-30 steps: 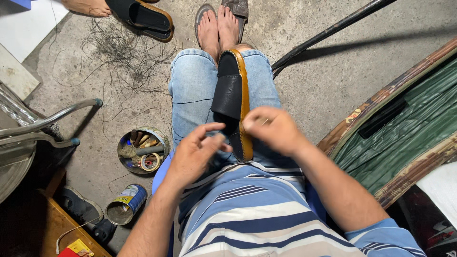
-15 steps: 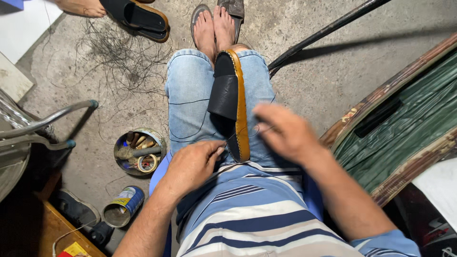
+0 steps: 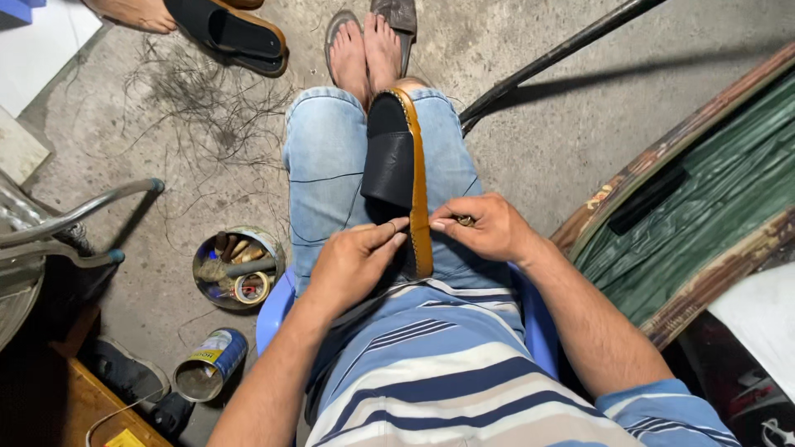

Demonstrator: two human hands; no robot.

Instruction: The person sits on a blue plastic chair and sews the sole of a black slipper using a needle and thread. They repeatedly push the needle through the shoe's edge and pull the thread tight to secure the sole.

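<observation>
A black slide sandal (image 3: 396, 161) with a tan sole edge stands on its side between my knees on my blue jeans. My left hand (image 3: 354, 263) lies flat against the sandal's heel end, fingers pressing on it. My right hand (image 3: 479, 228) is at the tan edge, fingers pinched together on a small dark thing, too small to tell what. My bare feet (image 3: 366, 45) rest on sandals on the concrete floor ahead.
A round tin (image 3: 238, 267) of tools and a tape roll sits on the floor at left, an open can (image 3: 205, 364) nearer me. Another person's foot and black sandal (image 3: 224, 29) are top left. A dark pole (image 3: 555, 58) slants right; green fabric frame (image 3: 704, 199) at right.
My right hand has dropped back from above the sandal to its tan edge and pinched shut. My left hand has slid onto the heel end.
</observation>
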